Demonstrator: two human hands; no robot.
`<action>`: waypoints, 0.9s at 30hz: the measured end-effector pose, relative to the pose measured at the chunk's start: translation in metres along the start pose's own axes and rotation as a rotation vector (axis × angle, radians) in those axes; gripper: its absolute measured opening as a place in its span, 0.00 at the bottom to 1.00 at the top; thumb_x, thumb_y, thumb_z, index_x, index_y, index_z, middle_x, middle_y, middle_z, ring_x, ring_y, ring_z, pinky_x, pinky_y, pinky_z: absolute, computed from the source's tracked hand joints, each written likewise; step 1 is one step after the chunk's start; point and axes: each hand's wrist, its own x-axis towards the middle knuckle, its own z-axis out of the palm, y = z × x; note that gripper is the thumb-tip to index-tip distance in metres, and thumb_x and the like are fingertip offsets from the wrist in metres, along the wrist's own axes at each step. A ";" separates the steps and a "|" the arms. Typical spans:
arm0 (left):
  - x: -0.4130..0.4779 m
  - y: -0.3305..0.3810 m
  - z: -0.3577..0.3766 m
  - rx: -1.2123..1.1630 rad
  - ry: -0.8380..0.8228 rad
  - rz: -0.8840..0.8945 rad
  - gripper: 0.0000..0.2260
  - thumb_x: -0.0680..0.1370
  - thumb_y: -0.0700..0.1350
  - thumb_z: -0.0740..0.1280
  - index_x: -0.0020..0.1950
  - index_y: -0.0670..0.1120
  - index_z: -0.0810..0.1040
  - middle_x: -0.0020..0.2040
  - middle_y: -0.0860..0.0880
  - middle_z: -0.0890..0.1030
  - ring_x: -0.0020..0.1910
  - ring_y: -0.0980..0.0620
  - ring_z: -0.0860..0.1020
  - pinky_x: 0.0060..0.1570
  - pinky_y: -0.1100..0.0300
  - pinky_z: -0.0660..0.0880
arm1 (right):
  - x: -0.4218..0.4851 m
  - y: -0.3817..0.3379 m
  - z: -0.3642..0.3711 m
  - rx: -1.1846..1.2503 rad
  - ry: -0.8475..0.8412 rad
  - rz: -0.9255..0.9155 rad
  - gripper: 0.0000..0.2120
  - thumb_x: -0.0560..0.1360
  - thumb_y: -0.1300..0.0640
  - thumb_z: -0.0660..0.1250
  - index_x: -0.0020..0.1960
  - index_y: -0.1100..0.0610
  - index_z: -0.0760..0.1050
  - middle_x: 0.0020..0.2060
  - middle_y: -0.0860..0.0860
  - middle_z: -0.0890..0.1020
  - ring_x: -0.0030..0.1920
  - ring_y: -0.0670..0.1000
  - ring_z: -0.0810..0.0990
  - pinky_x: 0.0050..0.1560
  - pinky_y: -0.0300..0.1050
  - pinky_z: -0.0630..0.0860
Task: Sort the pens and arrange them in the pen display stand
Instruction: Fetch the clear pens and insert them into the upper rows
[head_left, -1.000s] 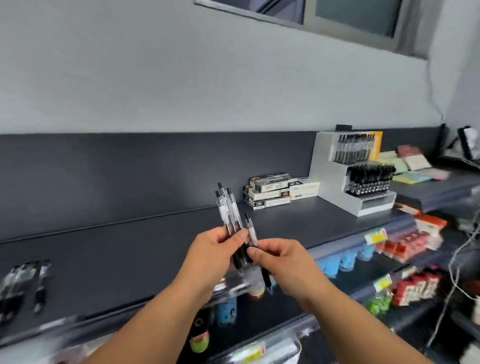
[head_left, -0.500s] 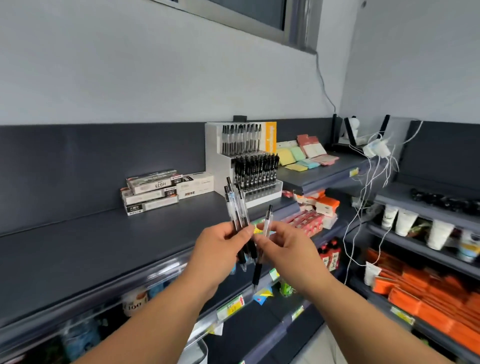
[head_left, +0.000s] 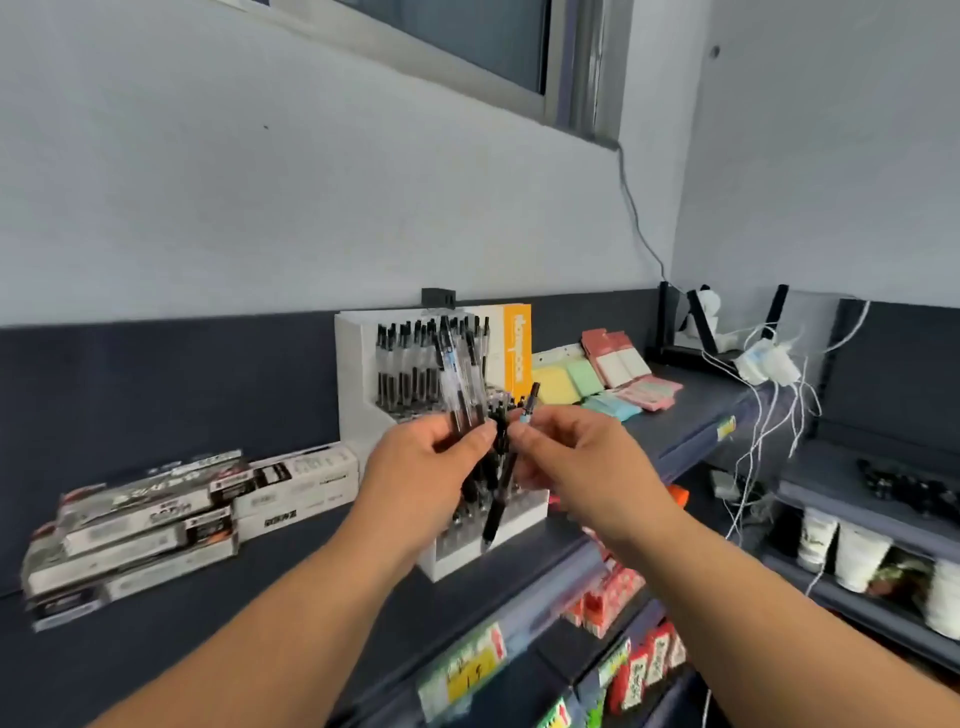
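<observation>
The left hand (head_left: 428, 467) gripped light, probably slippery pens (head_left: 460, 384) mid-barrel while the right hand (head_left: 576, 457) pinched one pen (head_left: 498, 501) by the display stand (head_left: 356, 374).

A stack of black-and-white boxes (head_left: 145, 525) is laid at the left of a dark shelf (head_left: 260, 597). Pads of coloured paper (head_left: 597, 382) in yellow, green, blue and pink are spread further right on it. A thin cable (head_left: 635, 215) is run down the pale wall (head_left: 260, 208) from a window frame (head_left: 587, 67) to the corner, where white plugs (head_left: 768, 362) with loose cords (head_left: 763, 436) are gathered. Red packets (head_left: 605, 605) are stocked beneath that shelf, and white cups (head_left: 860, 556) are lined up at the lower right.
</observation>
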 end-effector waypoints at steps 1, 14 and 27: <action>0.015 0.004 0.001 0.028 0.013 0.022 0.07 0.76 0.54 0.68 0.48 0.53 0.84 0.39 0.57 0.85 0.38 0.60 0.82 0.45 0.56 0.79 | 0.017 -0.001 -0.004 0.051 -0.002 0.006 0.10 0.78 0.53 0.67 0.46 0.60 0.81 0.33 0.54 0.82 0.33 0.45 0.80 0.44 0.41 0.81; 0.148 0.009 0.005 0.233 0.406 0.102 0.08 0.77 0.54 0.68 0.53 0.55 0.82 0.42 0.61 0.82 0.43 0.63 0.80 0.45 0.64 0.77 | 0.208 0.006 0.006 -0.099 -0.009 -0.317 0.07 0.75 0.52 0.70 0.39 0.48 0.77 0.32 0.49 0.85 0.35 0.47 0.85 0.48 0.50 0.82; 0.159 0.003 0.044 0.360 0.676 0.007 0.07 0.76 0.53 0.68 0.50 0.55 0.84 0.40 0.57 0.84 0.41 0.58 0.82 0.45 0.58 0.79 | 0.268 0.033 0.020 -0.136 -0.335 -0.510 0.04 0.75 0.48 0.68 0.43 0.48 0.78 0.38 0.48 0.84 0.41 0.48 0.84 0.51 0.49 0.80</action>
